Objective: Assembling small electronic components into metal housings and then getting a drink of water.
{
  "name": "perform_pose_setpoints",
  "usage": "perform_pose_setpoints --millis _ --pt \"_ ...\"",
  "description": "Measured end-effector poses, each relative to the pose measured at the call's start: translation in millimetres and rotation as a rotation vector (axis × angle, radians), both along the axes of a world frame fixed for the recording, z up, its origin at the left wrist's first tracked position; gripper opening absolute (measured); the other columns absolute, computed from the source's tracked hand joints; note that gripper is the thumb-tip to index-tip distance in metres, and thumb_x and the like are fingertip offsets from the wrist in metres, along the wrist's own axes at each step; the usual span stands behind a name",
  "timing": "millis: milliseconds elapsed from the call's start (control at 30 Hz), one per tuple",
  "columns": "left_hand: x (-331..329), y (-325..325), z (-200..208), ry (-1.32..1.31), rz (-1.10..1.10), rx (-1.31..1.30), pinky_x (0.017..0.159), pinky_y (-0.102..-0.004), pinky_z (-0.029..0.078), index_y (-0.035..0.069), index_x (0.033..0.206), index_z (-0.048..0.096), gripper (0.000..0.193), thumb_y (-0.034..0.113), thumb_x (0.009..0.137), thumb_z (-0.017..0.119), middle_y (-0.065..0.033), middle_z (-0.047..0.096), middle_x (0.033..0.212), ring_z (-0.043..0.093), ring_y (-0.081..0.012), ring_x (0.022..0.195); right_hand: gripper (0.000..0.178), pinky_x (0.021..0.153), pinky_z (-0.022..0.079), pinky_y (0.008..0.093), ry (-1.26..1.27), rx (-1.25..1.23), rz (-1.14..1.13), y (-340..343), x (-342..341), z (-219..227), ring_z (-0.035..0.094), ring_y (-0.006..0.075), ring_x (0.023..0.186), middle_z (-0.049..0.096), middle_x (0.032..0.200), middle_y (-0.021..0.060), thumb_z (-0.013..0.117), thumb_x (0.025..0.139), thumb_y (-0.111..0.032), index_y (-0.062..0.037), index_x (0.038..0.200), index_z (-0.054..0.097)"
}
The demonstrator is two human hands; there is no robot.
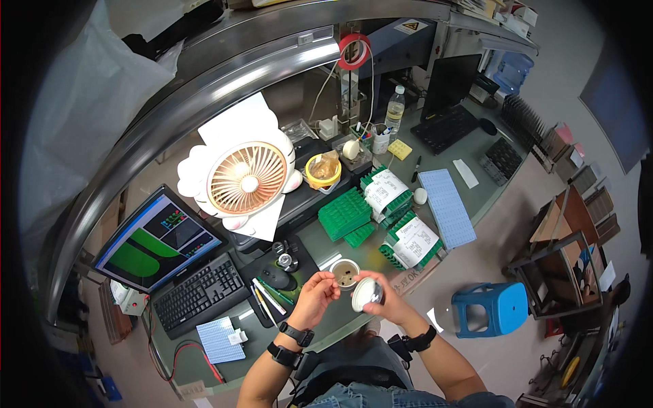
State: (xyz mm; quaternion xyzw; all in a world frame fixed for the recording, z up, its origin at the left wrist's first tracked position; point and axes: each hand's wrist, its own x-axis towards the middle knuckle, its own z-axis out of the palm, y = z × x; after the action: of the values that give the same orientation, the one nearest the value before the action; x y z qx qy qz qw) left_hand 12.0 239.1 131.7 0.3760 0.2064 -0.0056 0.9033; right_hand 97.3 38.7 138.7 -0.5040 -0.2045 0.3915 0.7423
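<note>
White-faced, a round container (368,293) is sitting tilted in the curled right hand (382,299), the left hand (320,296) pinching, hold unclear, beside an open cup (345,273) near the surface's (309,239) front edge.

At far left, a crinkled plastic bag (95,88) is catching a dull sheen beside a gleaming, polished metal bar (224,80). Right of it, the desk fan (249,182) is showing smooth plastic, while the green plastic trays (343,213) are looking matt and ridged. Near, the handheld round container (367,294) is looking smooth and glossy, and the denim cloth (360,396) matt.
</note>
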Motion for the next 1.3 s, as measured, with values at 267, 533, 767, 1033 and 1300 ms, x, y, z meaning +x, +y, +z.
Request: perform_pose_setpoints --millis 267,533,767,1033,1300 --pt "-7 2 8 0.011 -0.065 0.11 0.07 -0.0251 0.044 0.004 0.113 0.049 0.019 0.008 0.095 0.047 -0.0032 0.056 0.097 0.056 -0.0113 0.078 0.079 0.11 0.028 0.0414 -0.633 -0.227 0.378 13 -5 2 0.018 0.0327 0.142 0.009 0.154 0.0177 0.076 0.072 -0.025 -0.0043 0.137 0.034" --pt "-19 13 10 0.115 -0.14 0.506 0.069 -0.0259 0.045 0.003 0.124 0.04 0.034 0.006 0.091 0.05 -0.0037 0.048 0.098 0.056 -0.0127 0.079 0.08 0.092 0.047 0.0415 -0.886 -0.382 0.482 30 -3 17 0.052 0.0343 0.119 0.012 0.153 0.0176 0.074 0.066 -0.034 -0.0043 0.132 0.038" --pt "-21 10 28 0.07 -0.203 0.589 0.065 -0.0254 0.047 -0.001 0.124 0.038 0.037 0.002 0.089 0.051 -0.0051 0.047 0.099 0.058 -0.0114 0.078 0.082 0.087 0.049 0.0425 -0.933 -0.467 0.548 39 -1 23 0.058 0.0329 0.109 0.028 0.146 0.0148 0.073 0.064 -0.036 -0.0042 0.132 0.039" --pt "-21 18 10 0.185 -0.357 0.563 0.063 -0.0251 0.05 0.0 0.105 0.053 0.018 0.011 0.092 0.058 -0.004 0.062 0.082 0.061 -0.0111 0.068 0.081 0.084 0.05 0.0436 -1.005 -0.434 0.402 29 1 16 0.059 0.036 0.101 0.036 0.138 0.0163 0.074 0.066 -0.031 -0.0017 0.132 0.038" --pt "-22 22 -4 0.186 -0.239 0.486 0.062 -0.0204 0.045 0.005 0.094 0.061 0.011 0.016 0.091 0.062 0.0008 0.063 0.08 0.058 -0.007 0.068 0.081 0.088 0.048 0.0427 -0.977 -0.465 0.408 25 0 19 0.056 0.0364 0.108 0.034 0.139 0.0167 0.074 0.066 -0.031 -0.002 0.132 0.038"
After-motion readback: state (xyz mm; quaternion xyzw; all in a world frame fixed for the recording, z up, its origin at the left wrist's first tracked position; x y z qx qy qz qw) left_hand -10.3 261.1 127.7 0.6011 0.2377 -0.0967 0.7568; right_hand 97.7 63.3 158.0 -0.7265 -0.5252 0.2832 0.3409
